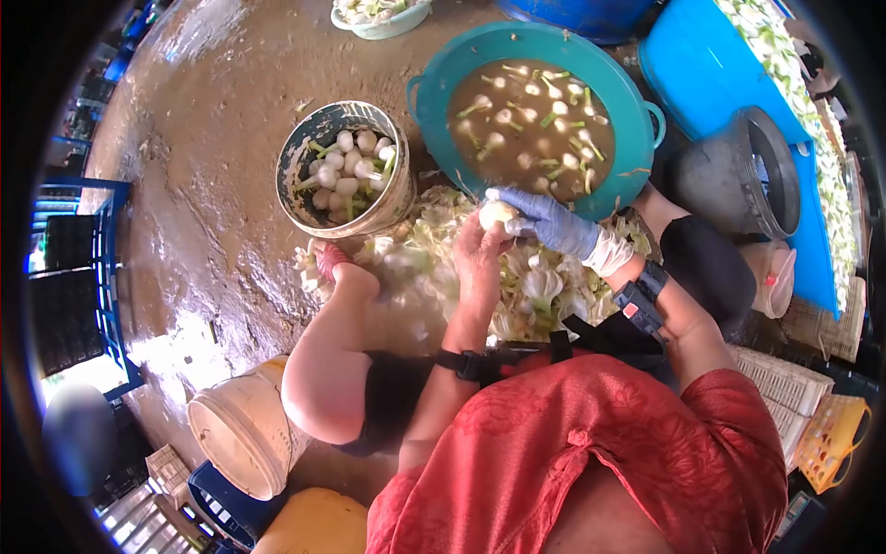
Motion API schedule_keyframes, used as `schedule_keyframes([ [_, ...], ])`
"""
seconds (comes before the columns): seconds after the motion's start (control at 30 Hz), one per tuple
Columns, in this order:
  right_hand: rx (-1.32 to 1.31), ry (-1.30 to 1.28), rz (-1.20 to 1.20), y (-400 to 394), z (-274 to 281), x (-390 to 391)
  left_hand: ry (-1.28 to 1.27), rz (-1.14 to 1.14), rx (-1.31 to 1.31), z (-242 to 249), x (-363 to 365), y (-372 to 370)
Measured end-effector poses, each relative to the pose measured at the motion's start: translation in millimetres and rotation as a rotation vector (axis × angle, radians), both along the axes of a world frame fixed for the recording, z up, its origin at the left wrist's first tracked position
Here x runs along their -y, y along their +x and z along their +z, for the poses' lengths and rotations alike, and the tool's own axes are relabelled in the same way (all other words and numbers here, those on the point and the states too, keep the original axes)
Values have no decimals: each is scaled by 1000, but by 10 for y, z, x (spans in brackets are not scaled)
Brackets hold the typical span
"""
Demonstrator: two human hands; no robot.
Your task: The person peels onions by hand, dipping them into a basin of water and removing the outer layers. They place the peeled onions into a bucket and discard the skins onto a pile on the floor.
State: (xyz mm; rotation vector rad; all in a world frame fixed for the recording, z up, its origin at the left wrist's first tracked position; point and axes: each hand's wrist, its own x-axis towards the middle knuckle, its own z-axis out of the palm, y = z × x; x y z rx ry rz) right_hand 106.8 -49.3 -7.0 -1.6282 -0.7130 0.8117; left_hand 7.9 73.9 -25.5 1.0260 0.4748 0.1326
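Bare left hand (479,247) grasps a round, whitish bulb (497,215); blue-gloved right hand (554,222) touches it, grip unclear. A round teal plastic basin (434,115) stands just beyond.

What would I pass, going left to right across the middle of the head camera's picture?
Blue frame → bucket with white bulbs inside → bare left hand → gloved right hand → grey container.

Held bulb (498,215): partly covered | yellow container (314,528): cut by bottom edge
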Motion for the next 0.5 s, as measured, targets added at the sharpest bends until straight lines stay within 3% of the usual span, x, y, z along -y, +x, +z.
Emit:
schedule_keyframes([
  [0.03,347,152,-123,-73,-23,-52,-25,18,28,44,20,-23],
  [0.07,356,158,-127,-118,-2,-5,-51,36,55,86,44,-45],
  [0.13,500,-208,-270,-243,232,59,-49,96,76,137,116,-83],
  [0.17,543,-169,-335,-299,296,52,-28,108,98,147,134,-100],
  [0.3,436,-78,-417,-387,274,127,-5,118,85,237,207,-166],
  [0.43,558,-115,-403,-358,244,232,11,100,62,345,239,-221],
  [0.5,193,-90,-439,-349,284,241,-166,61,41,408,239,-275],
])
